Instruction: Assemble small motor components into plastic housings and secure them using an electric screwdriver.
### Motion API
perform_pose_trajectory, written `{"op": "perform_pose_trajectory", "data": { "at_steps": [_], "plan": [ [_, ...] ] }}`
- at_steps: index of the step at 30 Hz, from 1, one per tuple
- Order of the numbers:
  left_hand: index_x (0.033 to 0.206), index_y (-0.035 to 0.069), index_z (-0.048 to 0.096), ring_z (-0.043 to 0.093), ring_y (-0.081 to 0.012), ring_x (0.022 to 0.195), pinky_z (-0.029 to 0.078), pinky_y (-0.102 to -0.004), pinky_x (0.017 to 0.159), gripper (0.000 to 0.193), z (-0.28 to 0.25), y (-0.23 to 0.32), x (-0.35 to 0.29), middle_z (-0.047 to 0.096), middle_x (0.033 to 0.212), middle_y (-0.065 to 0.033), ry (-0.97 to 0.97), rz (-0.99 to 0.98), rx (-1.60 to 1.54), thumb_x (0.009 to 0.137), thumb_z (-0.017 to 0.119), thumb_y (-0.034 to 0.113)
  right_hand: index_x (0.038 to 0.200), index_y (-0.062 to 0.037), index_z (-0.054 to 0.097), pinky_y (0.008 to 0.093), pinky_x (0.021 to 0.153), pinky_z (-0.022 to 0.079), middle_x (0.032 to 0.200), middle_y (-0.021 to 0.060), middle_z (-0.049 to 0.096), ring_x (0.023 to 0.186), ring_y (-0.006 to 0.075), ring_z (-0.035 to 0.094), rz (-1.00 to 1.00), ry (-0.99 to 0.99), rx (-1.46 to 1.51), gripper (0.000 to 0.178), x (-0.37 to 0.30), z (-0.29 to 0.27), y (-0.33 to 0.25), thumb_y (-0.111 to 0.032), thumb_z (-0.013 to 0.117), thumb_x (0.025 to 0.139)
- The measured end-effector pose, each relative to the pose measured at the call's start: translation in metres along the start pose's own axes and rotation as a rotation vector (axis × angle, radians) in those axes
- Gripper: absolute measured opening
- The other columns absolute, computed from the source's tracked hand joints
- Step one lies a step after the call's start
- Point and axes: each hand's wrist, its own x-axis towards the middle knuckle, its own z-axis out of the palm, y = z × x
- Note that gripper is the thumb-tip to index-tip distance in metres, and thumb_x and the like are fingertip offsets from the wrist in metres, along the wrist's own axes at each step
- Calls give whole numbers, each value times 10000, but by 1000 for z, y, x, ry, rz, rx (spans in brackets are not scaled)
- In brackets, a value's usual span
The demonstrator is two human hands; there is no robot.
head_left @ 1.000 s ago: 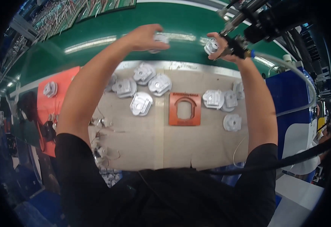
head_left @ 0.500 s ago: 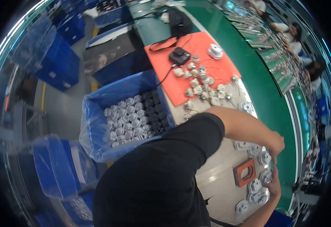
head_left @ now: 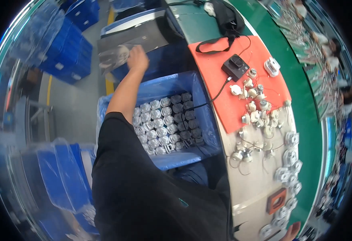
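My left hand (head_left: pixel 138 58) reaches forward over a dark flat sheet (head_left: pixel 155 33) on a blue bin, its fingertips beside a glossy clear film (head_left: pixel 113 58). Its fingers are blurred, so I cannot tell whether it grips the film. My right hand (head_left: pixel 292 231) shows only in part at the lower right edge, beside several white plastic housings (head_left: pixel 281 174) along the table's far side; its grip is hidden. Close by lies a red-brown block with a round opening (head_left: pixel 276 201). A blue crate (head_left: pixel 164 162), lined with plastic, holds rows of white and grey parts (head_left: pixel 155 124).
An orange-red mat (head_left: pixel 208 66) carries a black device (head_left: pixel 235 67) with a cable, and several small wired cream parts (head_left: pixel 256 116). A black bag (head_left: pixel 226 18) lies beyond it. Blue bins (head_left: pixel 67 60) stand at the left. Other people (head_left: pixel 322 38) sit at the far right.
My left hand has swung from the housings at the right across to the dark sheet at upper left. The view has shifted, and my right hand now sits lower, mostly out of frame.
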Motion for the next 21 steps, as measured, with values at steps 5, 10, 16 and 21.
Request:
{"op": "perform_pose_trajectory", "data": {
  "at_steps": [5,10,16,21],
  "plan": [
    [1102,55,660,664,-329,1066,550,-466,863,305,49,-63,28,684,1135,-166,-78,58,237,975,434,215,1343,45,515,397,1077,399,1374,178,544,1256,289,514,19,-49,1,466,-7,-20,55,-119,664,932],
    [858,77,683,734,-305,773,587,-421,611,253,-21,-29,-35,721,815,-140,14,420,281,943,479,200,1452,18,445,332,1120,348,1445,119,500,1315,214,483,-31,-70,53,462,-10,-60,77,-124,546,1024],
    [849,78,590,685,-258,725,556,-402,564,75,-80,-34,-256,616,796,-77,-261,779,-18,861,544,136,1381,27,531,311,1044,410,1337,142,591,1216,199,557,-115,-41,-80,387,-27,-27,7,-150,545,1037],
    [901,58,588,691,-290,803,565,-411,642,121,-22,-50,-362,616,830,-120,-623,984,-152,887,543,169,1374,16,535,288,1034,435,1290,132,616,1183,181,582,-106,-76,19,374,-19,-24,34,-133,555,1032]
  ]
}}
